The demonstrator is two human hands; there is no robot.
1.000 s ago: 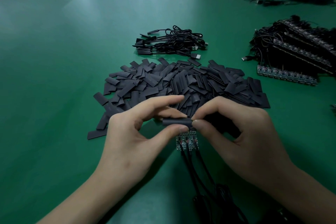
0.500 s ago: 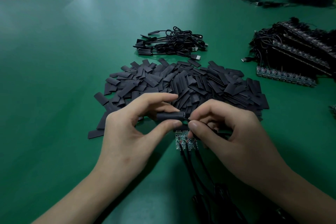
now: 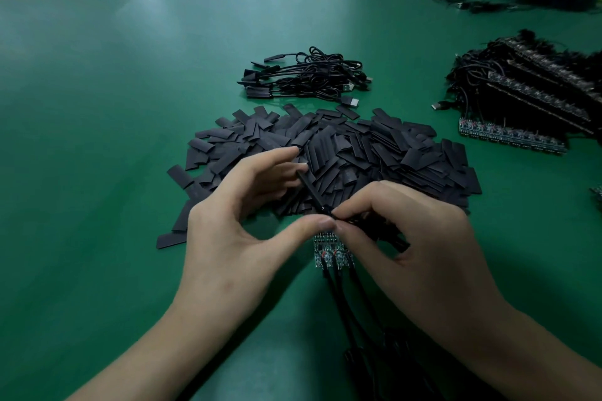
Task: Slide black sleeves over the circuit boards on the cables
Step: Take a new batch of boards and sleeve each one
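table (image 3: 97, 140): green surface, everything below lies on it
left hand (image 3: 247, 231): raised over the near edge of the sleeve pile; thumb and fingers curled round one sleeve
sleeve (image 3: 311, 190): black, seen edge-on, tilted from far-left down to near-right, spanning between the two hands
circuit boards (image 3: 332, 252): small row lying flat just below the thumbs, partly hidden by the right hand
cables (image 3: 342, 309): black, run from the boards toward the viewer
right hand (image 3: 417, 238): thumb and forefinger pinch the sleeve's near end, fingertips touching the left thumb; can't tell if a board is inside
hands: together, both clamped on the same sleeve
sleeve pile (image 3: 374, 150): loose flat black sleeves, just beyond the hands
cable bundle (image 3: 306, 78): coiled black leads behind the pile
board stack (image 3: 527, 98): rows of boards with cables, far right
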